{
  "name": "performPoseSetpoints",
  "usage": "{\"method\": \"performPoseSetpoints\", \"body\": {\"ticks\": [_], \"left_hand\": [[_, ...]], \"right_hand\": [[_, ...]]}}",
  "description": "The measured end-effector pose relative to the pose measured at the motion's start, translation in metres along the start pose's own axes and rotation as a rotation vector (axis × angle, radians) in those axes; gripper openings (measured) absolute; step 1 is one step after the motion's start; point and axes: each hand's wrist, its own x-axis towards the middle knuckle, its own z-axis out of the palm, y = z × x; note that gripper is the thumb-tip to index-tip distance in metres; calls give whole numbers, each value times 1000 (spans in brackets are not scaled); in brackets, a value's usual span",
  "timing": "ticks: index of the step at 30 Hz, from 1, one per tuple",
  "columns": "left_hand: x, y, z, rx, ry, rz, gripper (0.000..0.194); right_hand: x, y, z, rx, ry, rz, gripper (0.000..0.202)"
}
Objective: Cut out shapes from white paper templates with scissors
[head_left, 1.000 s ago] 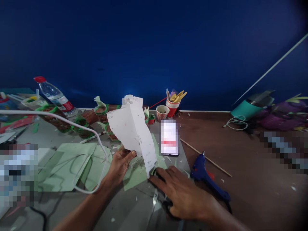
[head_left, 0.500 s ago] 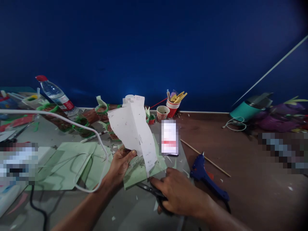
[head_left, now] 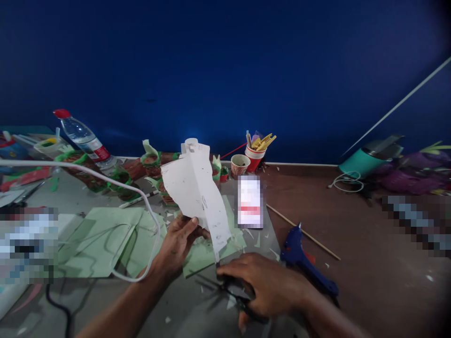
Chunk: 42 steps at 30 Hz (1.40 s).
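A creased white sheet of paper (head_left: 195,188) with a ragged edge stands tilted up in my left hand (head_left: 180,239), its lower edge pinched between thumb and fingers. My right hand (head_left: 260,281) grips black-handled scissors (head_left: 243,303), whose blades point left and are spread and blurred. The narrow lower tip of the sheet hangs down to my right fingertips; whether they pinch it I cannot tell. Beneath the paper lies a light green sheet (head_left: 197,260), with white scraps around it.
A blue glue gun (head_left: 306,263) and a wooden stick (head_left: 303,231) lie to the right, near a lit phone (head_left: 250,202). Paper cups (head_left: 254,159), brown-green tube pieces (head_left: 121,183) and a bottle (head_left: 84,138) stand behind. A white cable (head_left: 105,178) loops across the left.
The scissor blades have spread apart, and my right hand has dropped slightly. My left hand still holds the paper, which has turned a little.
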Motion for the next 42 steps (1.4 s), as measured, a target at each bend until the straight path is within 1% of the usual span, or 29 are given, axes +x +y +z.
{"method": "performPoseSetpoints", "body": {"ticks": [3, 5, 6, 9, 12, 15, 17, 19, 21, 23, 26, 30, 33, 37, 39, 42], "left_hand": [[-1, -5, 0, -20, -41, -32, 21], [-2, -7, 0, -45, -71, -61, 21], [-3, -8, 0, -56, -90, -82, 21], [-6, -7, 0, -100, -143, -137, 22], [-9, -5, 1, -145, -178, -152, 24], [-11, -5, 3, -174, -186, -156, 25], [-11, -6, 4, -201, -197, -167, 25], [-10, -8, 5, -240, -223, -175, 23], [-11, -9, 6, -291, -243, -195, 19], [-12, -8, 8, -343, -238, -241, 14], [-16, -4, 10, -395, -228, -305, 12], [-21, 0, 11, -441, -258, -329, 10], [-22, -1, 10, -482, -293, -323, 8], [-21, -3, 8, -544, -319, -311, 6], [-21, -3, 8, -569, -316, -331, 8], [-23, -4, 8, -590, -302, -376, 10]], "right_hand": [[-1, -1, 1, 7, -71, 24, 72], [0, -1, 1, 25, -82, 27, 72], [0, -1, 2, 42, -72, 24, 69], [2, -1, 3, 128, -15, 66, 57], [4, 3, 8, 284, 67, 164, 57], [6, 6, 14, 449, 144, 220, 55], [8, 6, 17, 462, 178, 242, 49], [11, 4, 18, 416, 202, 253, 45], [13, 2, 19, 384, 195, 246, 42], [14, 1, 20, 412, 156, 223, 39], [15, 5, 24, 552, 79, 186, 42], [16, 11, 31, 672, 42, 152, 48], [16, 9, 31, 653, 30, 142, 42], [14, 2, 22, 508, 75, 119, 27], [13, 1, 18, 484, 81, 94, 27], [12, 5, 20, 546, 56, 94, 29]]}}
